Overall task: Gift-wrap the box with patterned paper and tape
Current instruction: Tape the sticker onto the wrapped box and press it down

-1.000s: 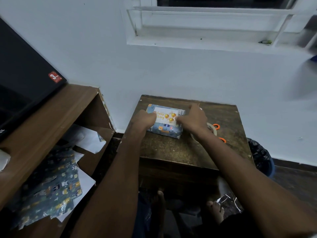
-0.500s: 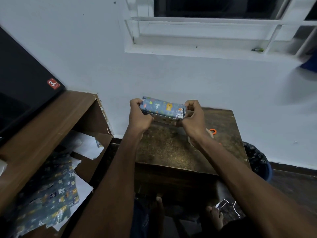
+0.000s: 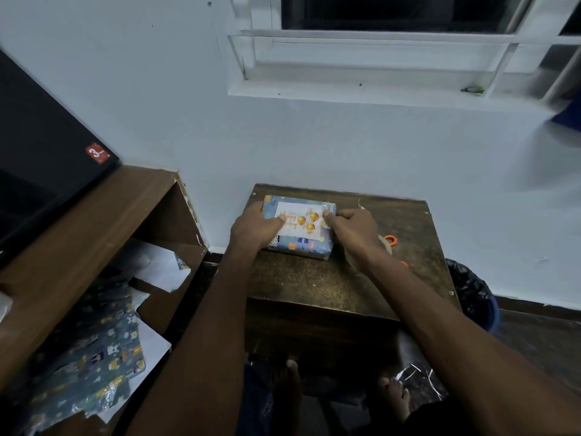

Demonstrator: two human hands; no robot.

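Two hands meet on the wrapped box [image 3: 298, 247]: the left hand [image 3: 254, 229] lies over its left end with fingers curled down the far side and the thumb laid across the top, its tip touching the white card [image 3: 298, 220]; the right hand [image 3: 353, 229] sits at the right end, fingers bent, thumb and forefinger tips pressed together on the card's right edge; the card (gold balloons and gold lettering, too blurred to read) lies flat on the box's top face; the box, covered in blue patterned paper, rests flat on the far left part of the small dark wooden table [image 3: 330, 287], near the wall; just behind the right wrist a tape roll [image 3: 385, 243] and orange-handled scissors [image 3: 390, 239] lie partly hidden; to the right of the table stands a bin with a black liner [image 3: 470, 297]; on the left, a brown shelf unit [image 3: 94, 221] holds loose sheets of the same patterned paper [image 3: 94, 360].
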